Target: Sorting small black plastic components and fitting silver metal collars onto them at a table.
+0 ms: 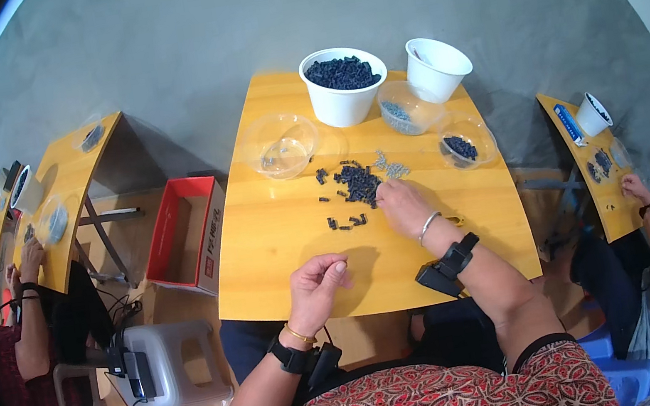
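A pile of small black plastic pieces [359, 183] lies on the yellow wooden table [265, 254], with several stray ones [345, 223] closer to me. Small grey pieces [394, 168] are scattered just beyond the pile's right side. My right hand [407, 209] reaches down at the pile's right edge, its fingers drawn together and the tips partly hidden. Above the table's front part, my left hand [319, 290] is held in a pinch, thumb against the fingers. Whatever may be between its fingertips is too small to make out.
At the back stand a white bucket full of black pieces [347, 105] and another white bucket [440, 72]. Clear plastic bowls [281, 147] sit around the pile, one with black pieces [468, 146], one with bluish bits [405, 117]. A red box [170, 234] is on the floor; people work at side tables.
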Tool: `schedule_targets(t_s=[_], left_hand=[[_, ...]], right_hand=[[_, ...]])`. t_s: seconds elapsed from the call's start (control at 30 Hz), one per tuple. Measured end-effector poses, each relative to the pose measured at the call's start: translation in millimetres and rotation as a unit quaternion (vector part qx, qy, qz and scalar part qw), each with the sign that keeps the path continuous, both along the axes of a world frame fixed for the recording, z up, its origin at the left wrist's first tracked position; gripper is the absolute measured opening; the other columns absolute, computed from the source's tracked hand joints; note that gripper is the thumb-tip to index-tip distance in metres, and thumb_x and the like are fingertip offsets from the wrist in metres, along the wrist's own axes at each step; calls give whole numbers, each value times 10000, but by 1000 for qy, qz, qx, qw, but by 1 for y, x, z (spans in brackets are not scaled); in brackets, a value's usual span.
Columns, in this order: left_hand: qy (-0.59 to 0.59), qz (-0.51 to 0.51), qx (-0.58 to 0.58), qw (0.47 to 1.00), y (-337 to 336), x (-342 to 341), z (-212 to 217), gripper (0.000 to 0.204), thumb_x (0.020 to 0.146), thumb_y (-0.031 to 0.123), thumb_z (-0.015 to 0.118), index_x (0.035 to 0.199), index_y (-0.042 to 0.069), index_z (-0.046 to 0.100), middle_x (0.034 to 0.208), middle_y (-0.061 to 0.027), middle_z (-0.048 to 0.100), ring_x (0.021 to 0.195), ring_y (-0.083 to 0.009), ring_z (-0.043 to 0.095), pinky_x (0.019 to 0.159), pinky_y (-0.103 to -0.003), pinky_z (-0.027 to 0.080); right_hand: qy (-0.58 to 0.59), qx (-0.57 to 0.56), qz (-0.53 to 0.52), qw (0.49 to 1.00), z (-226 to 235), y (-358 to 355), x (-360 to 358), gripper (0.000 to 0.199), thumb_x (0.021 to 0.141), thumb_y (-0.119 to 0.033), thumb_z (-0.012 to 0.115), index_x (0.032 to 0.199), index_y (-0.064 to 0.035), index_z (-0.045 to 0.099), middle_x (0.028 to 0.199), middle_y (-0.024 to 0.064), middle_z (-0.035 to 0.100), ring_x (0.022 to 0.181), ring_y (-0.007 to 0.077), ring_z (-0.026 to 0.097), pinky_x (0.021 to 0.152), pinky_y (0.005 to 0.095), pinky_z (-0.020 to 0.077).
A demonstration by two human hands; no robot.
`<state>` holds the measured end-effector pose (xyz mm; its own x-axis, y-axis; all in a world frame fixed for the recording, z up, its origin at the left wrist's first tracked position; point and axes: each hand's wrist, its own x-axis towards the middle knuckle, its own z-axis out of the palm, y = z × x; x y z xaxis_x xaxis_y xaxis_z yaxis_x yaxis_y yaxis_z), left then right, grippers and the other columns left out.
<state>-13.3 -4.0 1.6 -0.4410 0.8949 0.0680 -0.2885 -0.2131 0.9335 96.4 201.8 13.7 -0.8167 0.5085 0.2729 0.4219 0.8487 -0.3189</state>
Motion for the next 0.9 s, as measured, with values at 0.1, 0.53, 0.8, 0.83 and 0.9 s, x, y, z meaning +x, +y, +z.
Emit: schedule_targets(t_s=[0.1, 0.53, 0.8, 0.83, 0.9], left_hand=[[2, 7, -8, 1000, -2, 0, 4, 115, 841, 43, 538, 922, -23, 587, 729, -36, 583, 629, -97, 541, 617, -243, 482], [-13, -8, 1, 1000, 0, -2, -2, 133, 841, 55, 548, 944, -20, 586, 767, -36, 592, 656, -101, 556, 635, -232, 481], [8, -4, -6, 1000, -2, -5, -2, 154, 831, 58, 562, 961, -22, 586, 816, -40, 597, 689, -104, 570, 661, -236, 490], [-6, 2, -14, 1000, -2, -5, 1, 139, 835, 41, 547, 955, -19, 585, 809, -43, 595, 684, -110, 568, 672, -250, 494], [-23, 8, -24, 999, 0, -4, 1, 128, 839, 24, 532, 949, -17, 584, 801, -47, 594, 679, -116, 566, 683, -264, 497]], right_hand=[[0, 50, -43, 998, -17, 34, 8, 48, 737, -15, 498, 784, -8, 503, 813, 197, 552, 791, 375, 540, 686, 436, 445], [-136, 63, -286, 947, -1, 108, 7, 175, 771, -49, 484, 935, -4, 526, 889, 196, 595, 864, 370, 576, 758, 410, 469], [8, -39, -70, 997, 23, 64, 24, 127, 779, -23, 496, 901, 10, 504, 805, 141, 600, 684, 271, 606, 626, 344, 488], [8, -44, -63, 997, 28, 45, 26, 127, 779, -23, 496, 901, 10, 504, 805, 141, 600, 684, 271, 606, 626, 344, 488], [143, -321, -7, 936, 41, 6, 33, 91, 792, -16, 533, 860, 10, 478, 746, 67, 567, 586, 145, 565, 556, 252, 467]])
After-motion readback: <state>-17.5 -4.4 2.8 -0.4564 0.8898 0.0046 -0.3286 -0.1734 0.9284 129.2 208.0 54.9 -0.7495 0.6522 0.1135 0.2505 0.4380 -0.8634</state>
